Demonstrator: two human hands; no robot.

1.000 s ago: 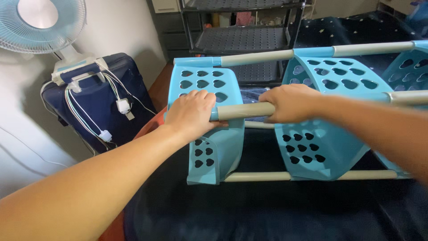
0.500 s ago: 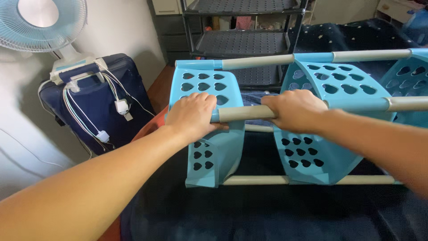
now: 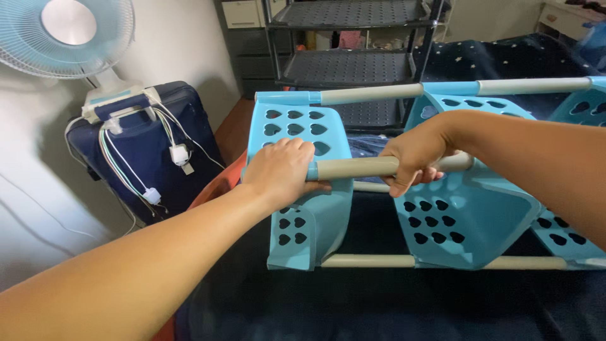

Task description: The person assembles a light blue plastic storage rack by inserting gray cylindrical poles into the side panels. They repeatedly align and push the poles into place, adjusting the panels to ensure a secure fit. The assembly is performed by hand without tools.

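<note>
A light blue plastic rack lies on its side on a dark blue bed cover, its shelves [image 3: 302, 129] pierced with heart-shaped holes and joined by grey poles. My left hand [image 3: 282, 172] grips the corner of the end shelf where the near grey pole [image 3: 356, 167] enters it. My right hand [image 3: 413, 155] is closed around the same pole a little to the right, next to the second shelf [image 3: 470, 211]. Other grey poles run along the top [image 3: 372, 94] and the bottom [image 3: 366, 261] of the rack.
A dark blue suitcase [image 3: 148, 151] with white cables draped over it stands at the left against the wall. A blue standing fan [image 3: 66, 28] is above it. A dark shelving unit [image 3: 353, 44] stands behind the rack. The dark bed cover [image 3: 379, 303] fills the foreground.
The rack has shifted slightly right and tilted as my view moved; my right hand slid a little to the right along the pole. Both hands keep their grip.
</note>
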